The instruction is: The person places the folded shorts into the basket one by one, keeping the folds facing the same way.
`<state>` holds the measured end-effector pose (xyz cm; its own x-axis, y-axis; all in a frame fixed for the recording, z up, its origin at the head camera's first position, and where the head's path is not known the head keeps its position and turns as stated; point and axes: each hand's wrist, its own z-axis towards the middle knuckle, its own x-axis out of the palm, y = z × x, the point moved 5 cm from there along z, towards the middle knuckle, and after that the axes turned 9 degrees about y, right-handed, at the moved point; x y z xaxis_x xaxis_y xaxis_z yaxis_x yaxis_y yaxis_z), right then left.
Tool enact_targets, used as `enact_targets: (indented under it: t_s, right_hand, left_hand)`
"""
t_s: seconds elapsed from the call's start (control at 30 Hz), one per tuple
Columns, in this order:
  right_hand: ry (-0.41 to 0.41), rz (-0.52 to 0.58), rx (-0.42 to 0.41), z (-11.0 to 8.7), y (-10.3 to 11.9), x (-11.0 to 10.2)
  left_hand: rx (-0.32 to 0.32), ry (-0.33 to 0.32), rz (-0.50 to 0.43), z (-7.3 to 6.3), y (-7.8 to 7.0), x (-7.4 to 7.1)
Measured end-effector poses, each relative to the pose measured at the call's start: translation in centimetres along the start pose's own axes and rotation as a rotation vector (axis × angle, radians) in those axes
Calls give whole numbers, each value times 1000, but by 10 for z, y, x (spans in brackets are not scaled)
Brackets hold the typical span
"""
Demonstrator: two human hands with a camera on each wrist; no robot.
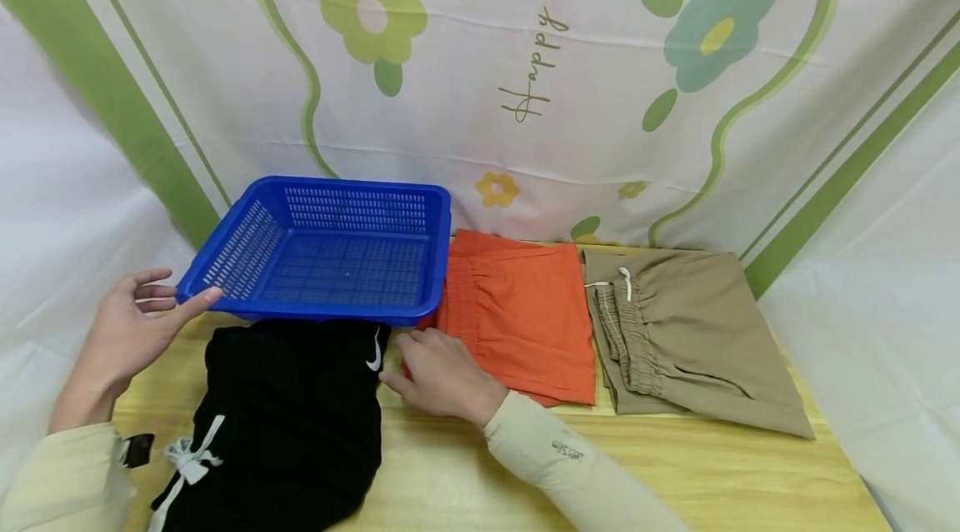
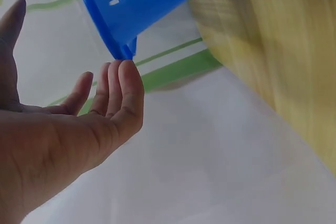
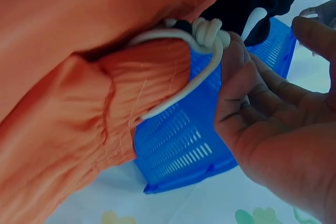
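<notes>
A blue plastic basket (image 1: 345, 307) with slotted walls stands at the back left. My left hand (image 1: 138, 332) is at its front left corner, thumb over the rim and fingers spread. In the left wrist view the fingertips (image 2: 128, 69) meet or nearly meet the basket's corner. My right hand (image 1: 450, 373) is between folded black shorts (image 1: 292, 424) and folded orange shorts (image 1: 532, 315). In the right wrist view its fingers bend loosely beside the white knotted drawstring (image 3: 207, 32) of the orange shorts, thumb apart; a fingertip seems to touch the cord end.
Folded khaki shorts (image 1: 697, 340) lie right of the orange ones, with a white drawstring. The wooden table (image 1: 637, 465) runs under everything. A white cloth (image 1: 465, 32) with printed flowers hangs behind, close to the basket. The basket's right wall overlaps the orange waistband.
</notes>
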<state>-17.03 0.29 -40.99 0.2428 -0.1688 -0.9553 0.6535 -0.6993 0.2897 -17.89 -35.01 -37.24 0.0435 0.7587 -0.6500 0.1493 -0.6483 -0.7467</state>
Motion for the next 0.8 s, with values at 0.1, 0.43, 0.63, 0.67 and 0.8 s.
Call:
enact_targets:
  t_s: [0.1, 0.43, 0.63, 0.67, 0.8]
  right_hand:
    - [2, 13, 21, 4, 1, 3]
    - [4, 112, 35, 15, 3, 11]
    - [15, 271, 78, 20, 3, 14]
    - [18, 285, 90, 21, 3, 14]
    - [43, 293, 134, 24, 2, 19]
  left_hand:
    - [-13, 0, -16, 0, 8, 0]
    - [-38, 189, -75, 7, 29, 10]
    - [-95, 353, -1, 9, 37, 22]
    - [-101, 374, 10, 9, 37, 24]
    - [-158, 461, 33, 11, 41, 35]
